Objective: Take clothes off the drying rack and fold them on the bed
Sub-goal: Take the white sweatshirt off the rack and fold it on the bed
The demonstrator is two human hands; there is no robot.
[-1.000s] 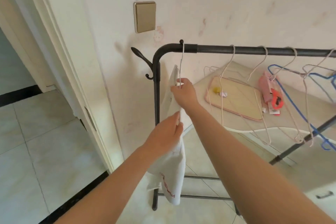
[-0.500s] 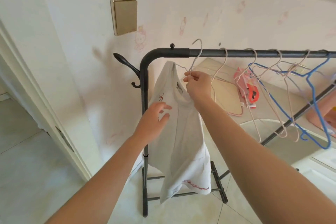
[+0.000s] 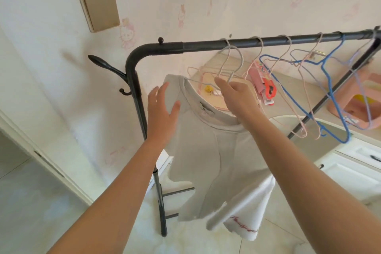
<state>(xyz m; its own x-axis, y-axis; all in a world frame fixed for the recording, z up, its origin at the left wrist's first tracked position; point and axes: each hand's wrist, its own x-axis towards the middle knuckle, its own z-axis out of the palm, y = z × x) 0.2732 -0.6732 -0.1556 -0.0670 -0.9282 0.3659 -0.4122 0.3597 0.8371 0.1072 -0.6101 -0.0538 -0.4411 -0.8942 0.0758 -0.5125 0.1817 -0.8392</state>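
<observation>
- The black drying rack (image 3: 237, 44) stands against the papered wall, with its top rail running right from a bent corner and a coat hook on the post below.
- A pale counter (image 3: 299, 97) lies behind the rail. A pink tray (image 3: 371, 97) sits at its right edge and a pink-and-orange packet (image 3: 268, 90) nearer its left end.
- The white T-shirt (image 3: 206, 150) hangs under the rail's left end, just right of the post, with its neck wide open and red script near the hem.
- The right hand (image 3: 237, 97) pinches the neck of the shirt's pale wire hanger (image 3: 237, 55) between thumb and curled fingers. The hook rises to just below the rail (whether it clears the rail is hard to tell).
- The left hand (image 3: 162, 109) is spread, fingers straight, at the shirt's shoulder nearest the post — it holds nothing.
- Empty hangers ride the rail to the right — several pale ones and a blue hanger (image 3: 332, 54).
- A gold switch plate (image 3: 99, 6) is fixed high on the wall.
</observation>
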